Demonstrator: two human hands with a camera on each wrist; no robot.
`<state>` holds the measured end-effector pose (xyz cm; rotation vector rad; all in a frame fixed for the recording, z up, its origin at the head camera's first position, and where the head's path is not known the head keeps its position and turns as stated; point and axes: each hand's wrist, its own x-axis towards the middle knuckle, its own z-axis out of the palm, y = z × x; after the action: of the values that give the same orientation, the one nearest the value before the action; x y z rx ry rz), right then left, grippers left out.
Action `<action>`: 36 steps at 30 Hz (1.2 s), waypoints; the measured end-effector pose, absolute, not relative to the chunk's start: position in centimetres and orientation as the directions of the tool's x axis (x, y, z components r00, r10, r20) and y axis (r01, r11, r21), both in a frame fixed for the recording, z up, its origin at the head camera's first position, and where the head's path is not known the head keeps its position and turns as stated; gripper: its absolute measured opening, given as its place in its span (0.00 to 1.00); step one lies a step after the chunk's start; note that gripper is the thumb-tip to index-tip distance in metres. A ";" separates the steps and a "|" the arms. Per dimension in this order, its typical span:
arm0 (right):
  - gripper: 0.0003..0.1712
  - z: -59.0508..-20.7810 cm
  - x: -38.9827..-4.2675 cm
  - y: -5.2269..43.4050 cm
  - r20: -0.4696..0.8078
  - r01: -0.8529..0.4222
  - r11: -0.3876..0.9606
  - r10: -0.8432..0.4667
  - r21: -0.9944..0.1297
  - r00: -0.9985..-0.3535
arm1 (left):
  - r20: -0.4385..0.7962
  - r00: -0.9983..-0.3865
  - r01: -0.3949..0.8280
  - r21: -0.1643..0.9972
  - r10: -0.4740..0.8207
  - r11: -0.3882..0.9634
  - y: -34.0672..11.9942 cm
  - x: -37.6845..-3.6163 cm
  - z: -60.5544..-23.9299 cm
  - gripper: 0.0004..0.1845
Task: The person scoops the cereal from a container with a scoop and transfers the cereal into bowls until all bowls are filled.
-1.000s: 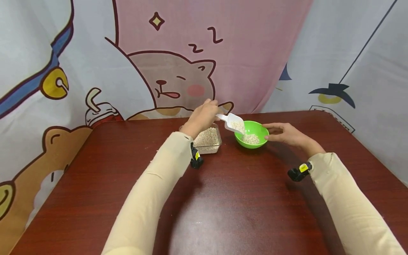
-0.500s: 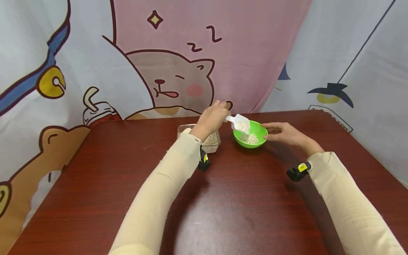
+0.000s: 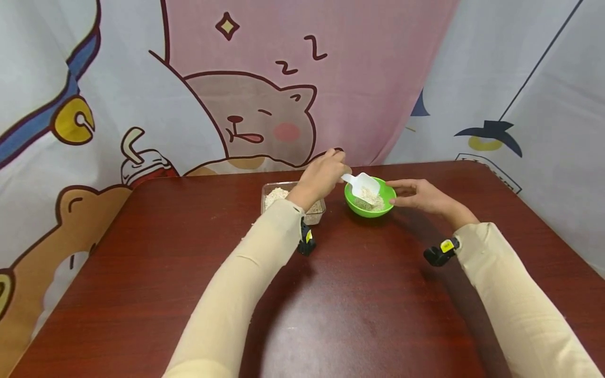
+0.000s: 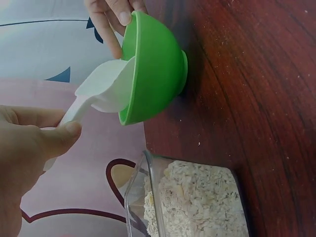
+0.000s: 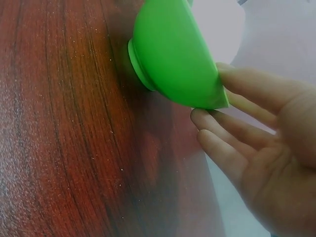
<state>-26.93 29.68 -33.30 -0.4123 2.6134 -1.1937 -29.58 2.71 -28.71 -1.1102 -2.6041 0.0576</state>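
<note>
The left hand (image 3: 322,176) holds the handle of the white scoop (image 3: 363,185) between thumb and curled fingers, and the mouth of the scoop is tipped down inside the green bowl (image 3: 369,198). To do this pouring well, I think the scoop should stay low, with its lip inside the rim, and turn slowly, so that the flakes slide onto the heap and do not jump onto the table (image 3: 359,294). In the left wrist view the scoop already lies over the rim of the bowl, which looks correct.

The right hand (image 3: 416,195) is at 3 o'clock of the bowl. Its fingers are almost straight and only a little bent; the fingertips (image 5: 210,116) touch the outer wall just under the rim. It steadies the bowl and grips nothing. A light pressure is probably enough.

The bowl stands on the table at 12 o'clock from the person, far from the body. The clear container (image 3: 283,198) with more flakes is just beside it, at 9 o'clock of the bowl, partly behind the left wrist. Whether some flakes remain in the scoop I cannot tell surely.
</note>
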 end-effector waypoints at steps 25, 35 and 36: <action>0.37 -33.3 -26.9 29.6 -0.086 -0.178 0.646 -0.355 -0.742 -0.931 | 0.365 -0.536 0.744 -0.223 0.762 0.630 0.0 -29.2 -28.0 0.14; 0.37 -33.2 -27.0 29.5 -0.091 -0.180 0.647 -0.363 -0.741 -0.927 | 0.374 -0.560 0.756 -0.136 0.739 0.641 -1.1 -29.1 -27.7 0.18; 0.37 -33.1 -26.9 29.5 -0.094 -0.180 0.649 -0.365 -0.739 -0.926 | 0.379 -0.568 0.755 -0.114 0.731 0.646 -1.3 -29.1 -27.7 0.18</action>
<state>-26.94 29.50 -33.15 -0.4427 2.6339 -1.1425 -29.14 -1.27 -27.73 -1.1735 -2.4736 -0.0848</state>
